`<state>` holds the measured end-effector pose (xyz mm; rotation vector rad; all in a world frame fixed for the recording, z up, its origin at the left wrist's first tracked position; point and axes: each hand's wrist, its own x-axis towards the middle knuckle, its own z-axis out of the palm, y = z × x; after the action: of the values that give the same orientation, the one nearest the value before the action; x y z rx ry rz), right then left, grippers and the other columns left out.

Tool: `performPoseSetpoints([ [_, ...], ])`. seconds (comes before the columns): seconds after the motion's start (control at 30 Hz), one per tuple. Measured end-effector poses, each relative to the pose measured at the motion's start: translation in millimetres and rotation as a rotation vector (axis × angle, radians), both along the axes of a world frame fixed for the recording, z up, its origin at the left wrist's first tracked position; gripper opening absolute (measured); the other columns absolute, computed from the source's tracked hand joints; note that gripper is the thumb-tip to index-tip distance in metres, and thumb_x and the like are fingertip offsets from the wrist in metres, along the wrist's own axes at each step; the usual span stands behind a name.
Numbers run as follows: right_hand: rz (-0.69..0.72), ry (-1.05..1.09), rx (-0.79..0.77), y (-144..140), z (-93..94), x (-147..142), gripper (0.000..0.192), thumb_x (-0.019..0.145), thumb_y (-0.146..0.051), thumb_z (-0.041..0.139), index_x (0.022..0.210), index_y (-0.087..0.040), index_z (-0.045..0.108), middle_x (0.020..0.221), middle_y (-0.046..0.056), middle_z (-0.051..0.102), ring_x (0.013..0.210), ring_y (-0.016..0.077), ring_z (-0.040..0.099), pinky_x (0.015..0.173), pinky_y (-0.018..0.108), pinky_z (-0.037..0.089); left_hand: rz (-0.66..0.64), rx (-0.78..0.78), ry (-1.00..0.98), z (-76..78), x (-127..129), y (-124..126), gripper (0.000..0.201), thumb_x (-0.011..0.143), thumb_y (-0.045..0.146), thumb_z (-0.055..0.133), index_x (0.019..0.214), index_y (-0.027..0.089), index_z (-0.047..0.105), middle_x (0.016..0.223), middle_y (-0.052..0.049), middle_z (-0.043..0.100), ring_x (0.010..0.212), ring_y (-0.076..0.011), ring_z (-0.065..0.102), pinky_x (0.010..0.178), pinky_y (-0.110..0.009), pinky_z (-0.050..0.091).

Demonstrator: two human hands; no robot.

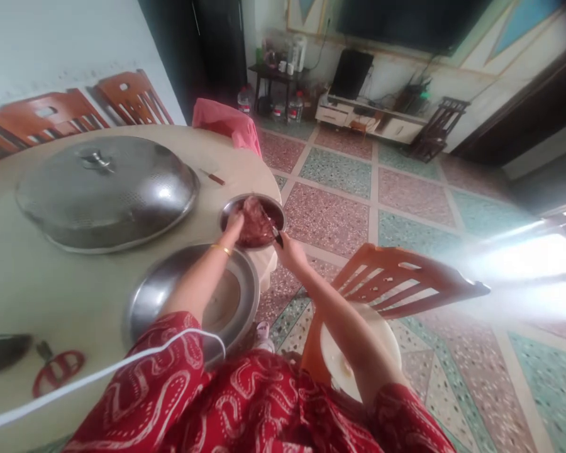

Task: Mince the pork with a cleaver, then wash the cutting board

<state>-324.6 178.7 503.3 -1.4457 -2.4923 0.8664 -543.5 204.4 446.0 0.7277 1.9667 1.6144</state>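
Left hand grip: fingers closed down on the meat, pinning the lump in the small steel bowl. Right hand grip: wrapped shut around a knife, blade angled into the same lump (handle mostly hidden in the fist, so how firm the hold is, cannot tell). Bowl sits at the tabletop edge nearest the floor side, just beyond a wide steel plate that the left forearm crosses. Progress, judging from this view: cutting looks underway, not finished. Meat is one reddish-brown mass heaped above the rim, no separate cut pieces visible, and the wide plate shows nothing red on it. So most of the work looks left. Meat looks raw, wet, uneven surface; too blurred for grain or fat. Further out: big domed steel cover well apart on the tabletop, a small dark-handled tool between it and the bowl, red scissors near the close edge. Orange chair beside the right arm, with a white plate on it.
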Motion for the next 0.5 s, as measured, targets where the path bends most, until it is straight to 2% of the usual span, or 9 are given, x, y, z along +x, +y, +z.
performPoseSetpoints([
  [0.07,-0.013,-0.02,-0.022,1.5,-5.7,-12.8,0.046,0.091,-0.033,0.044,0.134,-0.021,0.047,0.104,0.012,0.069,0.093,0.0268,0.064,0.079,0.034,0.044,-0.023,-0.126,0.141,-14.4,-16.4,-3.6,0.034,0.079,0.019,0.054,0.111,0.014,0.063,0.114,-0.01,0.067,0.113,-0.0246,0.059,0.102,-0.035,0.043],
  [0.13,-0.06,0.057,-0.042,5.0,-8.7,-17.9,0.043,0.089,-0.032,0.047,0.13,-0.021,0.051,0.102,0.011,0.069,0.09,0.025,0.064,0.077,0.032,0.045,-0.086,-0.168,0.247,-19.7,-24.2,-5.0,0.033,0.08,0.017,0.05,0.109,0.013,0.065,0.112,-0.011,0.067,0.11,-0.0244,0.06,0.101,-0.036,0.043],
  [0.23,-0.16,0.262,-0.189,12.9,-9.3,-19.1,0.038,0.086,-0.032,0.049,0.121,-0.02,0.056,0.076,0.004,0.067,0.062,0.0182,0.062,0.06,0.027,0.046,-0.16,-0.071,0.452,-14.1,-22.3,-4.2,0.031,0.084,0.017,0.044,0.107,0.013,0.065,0.112,-0.011,0.067,0.109,-0.0215,0.06,0.103,-0.034,0.041],
  [0.3,-0.226,0.394,-0.343,17.6,-7.8,-19.5,0.036,0.085,-0.033,0.049,0.118,-0.019,0.057,0.056,-0.003,0.057,0.042,0.0135,0.052,0.045,0.024,0.04,-0.208,0.033,0.599,-8.7,-14.6,-2.8,0.032,0.087,0.02,0.042,0.112,0.013,0.062,0.119,-0.011,0.064,0.115,-0.0198,0.056,0.106,-0.033,0.038],
  [0.37,-0.263,0.52,-0.446,21.2,-5.1,-20.6,0.035,0.084,-0.033,0.049,0.115,-0.018,0.056,0.046,-0.008,0.047,0.033,0.0108,0.043,0.037,0.022,0.034,-0.304,0.056,0.709,-7.6,-5.4,-0.4,0.033,0.09,0.023,0.041,0.116,0.014,0.059,0.124,-0.011,0.06,0.119,-0.0198,0.053,0.107,-0.034,0.036],
  [0.5,-0.289,0.683,-0.457,26.5,4.3,-19.0,0.034,0.082,-0.034,0.053,0.113,-0.019,0.053,0.043,-0.011,0.044,0.03,0.0083,0.04,0.032,0.019,0.029,-0.583,-0.176,0.929,-20.4,6.1,10.6,0.029,0.092,0.025,0.04,0.107,0.015,0.062,0.114,-0.011,0.064,0.11,-0.0229,0.057,0.101,-0.036,0.04],
])
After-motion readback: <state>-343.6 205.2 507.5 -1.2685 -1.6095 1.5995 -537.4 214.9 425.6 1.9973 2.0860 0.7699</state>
